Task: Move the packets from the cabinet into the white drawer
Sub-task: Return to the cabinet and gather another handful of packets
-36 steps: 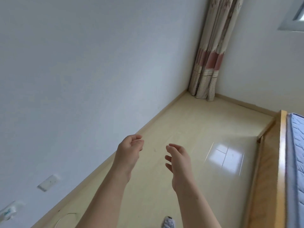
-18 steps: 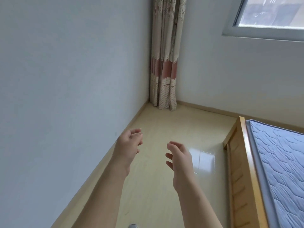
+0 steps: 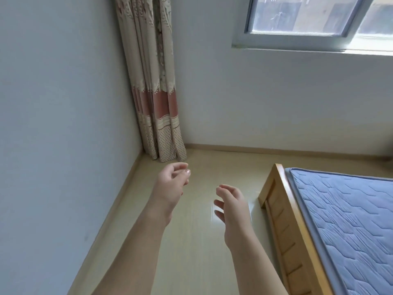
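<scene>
Left hand and right hand are both extended over the pale floor, apart from one another, each released with fingers loosely curled and holding nothing. The packets, the cabinet and the white drawer cannot be located in this view. Noted around the hands: a patterned curtain hanging in the corner by the wall, a window at upper right, and a wooden bed frame carrying a blue quilted mattress to the right.
</scene>
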Tool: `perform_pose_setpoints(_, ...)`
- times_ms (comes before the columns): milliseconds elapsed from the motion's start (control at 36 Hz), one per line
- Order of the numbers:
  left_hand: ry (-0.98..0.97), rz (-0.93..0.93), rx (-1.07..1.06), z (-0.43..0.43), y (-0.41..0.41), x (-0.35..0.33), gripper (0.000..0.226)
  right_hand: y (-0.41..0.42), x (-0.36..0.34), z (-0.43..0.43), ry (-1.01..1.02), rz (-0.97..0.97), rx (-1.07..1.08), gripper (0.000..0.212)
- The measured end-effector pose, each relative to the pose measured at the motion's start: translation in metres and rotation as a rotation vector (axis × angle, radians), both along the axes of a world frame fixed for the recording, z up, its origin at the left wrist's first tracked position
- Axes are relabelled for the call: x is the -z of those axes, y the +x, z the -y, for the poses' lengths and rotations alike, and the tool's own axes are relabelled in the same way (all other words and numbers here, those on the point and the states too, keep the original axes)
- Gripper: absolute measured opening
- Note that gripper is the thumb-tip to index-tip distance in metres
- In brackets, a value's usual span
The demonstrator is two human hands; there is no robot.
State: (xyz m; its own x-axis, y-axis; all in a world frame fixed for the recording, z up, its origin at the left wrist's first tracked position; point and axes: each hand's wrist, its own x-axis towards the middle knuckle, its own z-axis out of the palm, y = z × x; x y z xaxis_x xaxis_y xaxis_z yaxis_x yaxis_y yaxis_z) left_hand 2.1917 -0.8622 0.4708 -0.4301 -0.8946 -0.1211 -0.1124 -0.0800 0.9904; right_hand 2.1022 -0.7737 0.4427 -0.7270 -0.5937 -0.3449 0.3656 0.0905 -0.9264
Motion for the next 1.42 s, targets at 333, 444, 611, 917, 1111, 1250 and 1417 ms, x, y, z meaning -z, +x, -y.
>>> perform_pose_setpoints(333, 0.039, 0.019, 0.131, 0.102, -0.255, 0.017, 0.014, -0.248, 0.008, 0.097, 0.01, -0.007, 0.079, 0.009)
perform_pose_setpoints(444, 0.043, 0.002, 0.138, 0.136, -0.34, 0.009, 0.015, -0.337, 0.0, 0.129, 0.005, -0.029, 0.11, 0.01)
perform_pose_setpoints(611, 0.091, 0.006, 0.139, 0.191, -0.437, 0.016, 0.016, -0.432, 0.008, 0.186, 0.023, 0.001, 0.126, 0.006)
perform_pose_setpoints(917, 0.058, 0.023, 0.298, 0.341, -0.643, 0.022, 0.015, -0.621, 0.019, 0.329, 0.014, 0.017, 0.256, 0.007)
perform_pose_setpoints(1111, 0.035, 0.061, 0.476, 0.394, -0.789, 0.01, 0.015, -0.74, 0.007, 0.377, -0.017, 0.032, 0.442, 0.011)
perform_pose_setpoints(1250, 0.065, 0.122, 0.641, 0.389, -0.883, 0.022, 0.013, -0.823, 0.026, 0.359, 0.012, 0.08, 0.674, 0.01)
perform_pose_setpoints(1417, 0.022, 0.154, 0.784, 0.366, -1.007, 0.028, 0.012, -0.936, 0.03, 0.342, -0.016, 0.08, 0.761, 0.008)
